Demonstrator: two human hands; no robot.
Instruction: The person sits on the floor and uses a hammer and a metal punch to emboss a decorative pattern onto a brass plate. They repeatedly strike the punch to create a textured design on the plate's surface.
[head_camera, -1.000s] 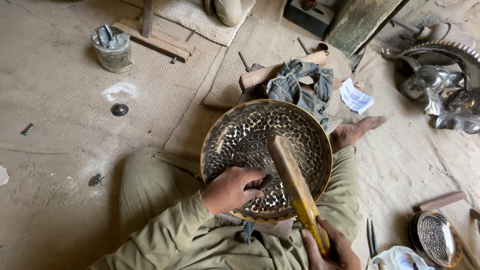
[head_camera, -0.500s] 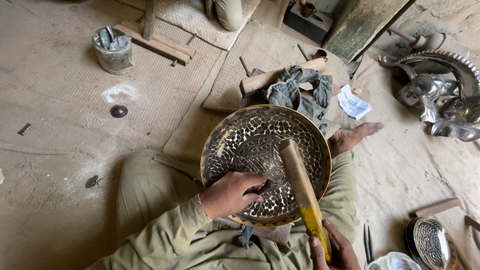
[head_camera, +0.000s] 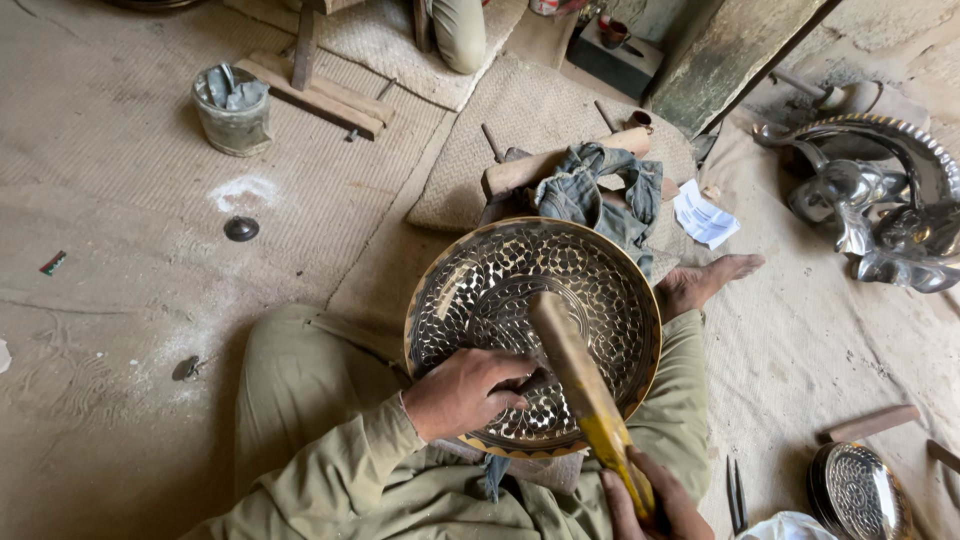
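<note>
Two hands work a patterned metal bowl (head_camera: 535, 335) resting in the person's lap: the left hand (head_camera: 465, 392) grips its near rim, the right hand (head_camera: 650, 500) clenches a wooden mallet (head_camera: 585, 390) whose head lies inside the bowl.

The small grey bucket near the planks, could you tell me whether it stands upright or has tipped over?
Upright. The bucket rests on its base on the floor, open mouth up, with grey contents showing inside.

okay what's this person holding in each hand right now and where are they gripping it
The right hand grips a wooden mallet by the yellow lower end of its handle. The left hand rests inside the hammered metal bowl near its rim, pinching a small tool that is hard to identify.
</note>
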